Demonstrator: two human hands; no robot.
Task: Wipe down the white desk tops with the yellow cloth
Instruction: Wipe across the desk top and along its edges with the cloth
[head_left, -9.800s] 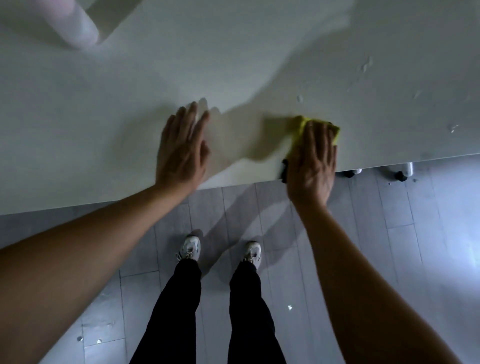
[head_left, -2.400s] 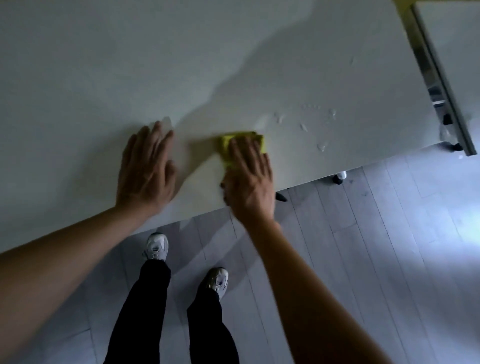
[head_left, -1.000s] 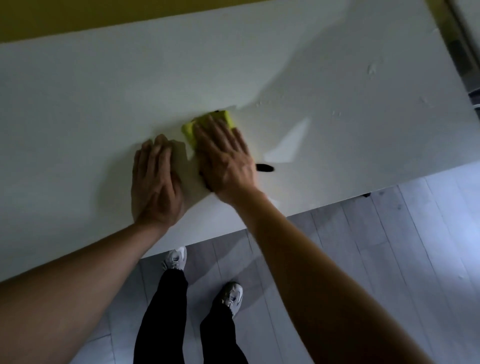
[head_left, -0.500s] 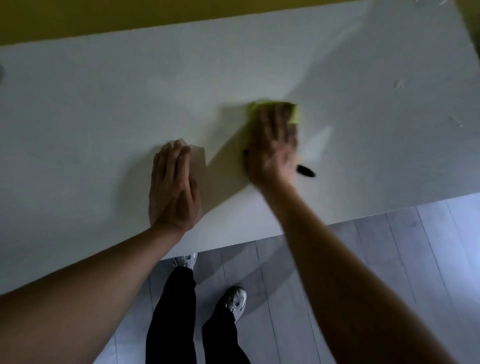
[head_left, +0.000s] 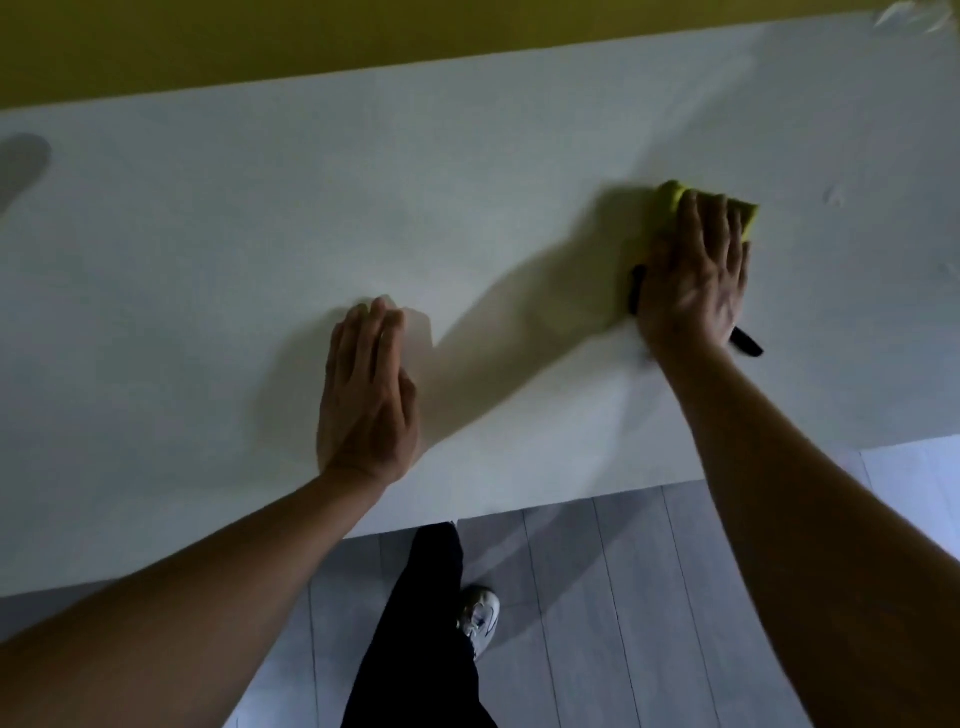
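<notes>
The white desk top (head_left: 260, 234) fills most of the view. My right hand (head_left: 693, 275) presses flat on the yellow cloth (head_left: 672, 196), which peeks out past my fingertips at the right of the desk. A black pen-like object (head_left: 748, 345) sticks out from under that hand's heel, and another dark bit shows at its left side. My left hand (head_left: 369, 389) lies palm down on the desk near the front edge, fingers together, holding nothing.
A yellow wall or panel (head_left: 311, 47) runs along the desk's far edge. Small smudges (head_left: 836, 197) mark the desk right of the cloth. Below the front edge lies grey plank floor (head_left: 623, 597), with my dark trouser leg and white shoe (head_left: 480, 618).
My right hand has swept the cloth to the right across the desk and away from my left hand, which stays planted. The view has shifted a little.
</notes>
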